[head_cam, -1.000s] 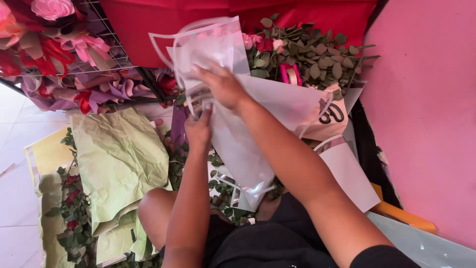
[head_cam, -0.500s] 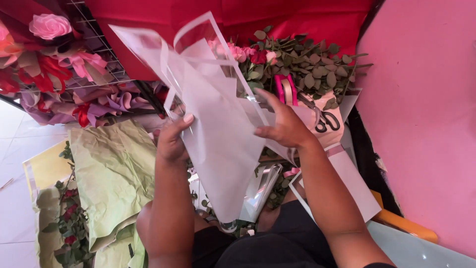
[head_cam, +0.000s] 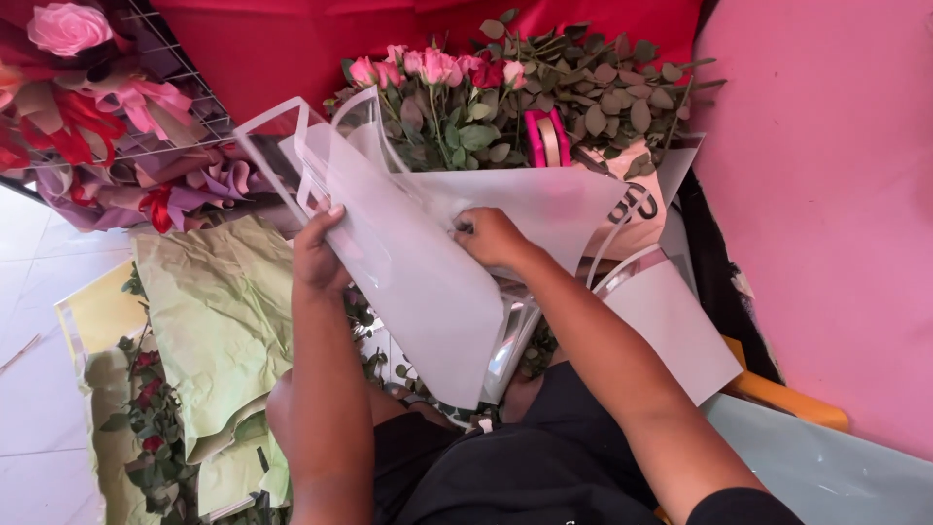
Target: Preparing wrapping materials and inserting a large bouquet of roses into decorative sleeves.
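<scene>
Wrapping underway, not finished: frosted white wrapping sheets (head_cam: 428,262) loosely layered and cupped around a bunch of pink roses (head_cam: 428,70) with eucalyptus greens (head_cam: 622,92), edges open and uneven, nothing tied. Pink ribbon spool (head_cam: 546,136) sitting unused just beyond the right hand, so judging tying and trimming as left. Left hand (head_cam: 319,255) clamped on the sheets' left edge, thumb over the top, fingers behind. Right hand (head_cam: 491,238) closed, pinching a gather of paper at the sheet centre. Sheets span between both hands and hang down toward the lap; flower heads sit just past the fingertips, stems hidden under the paper. Crumpled green paper (head_cam: 219,321) left of and below the left hand, more stems with small red blooms (head_cam: 146,408) further left. Finished wrapped bouquets (head_cam: 107,117) on a wire rack up-left of the left hand.
</scene>
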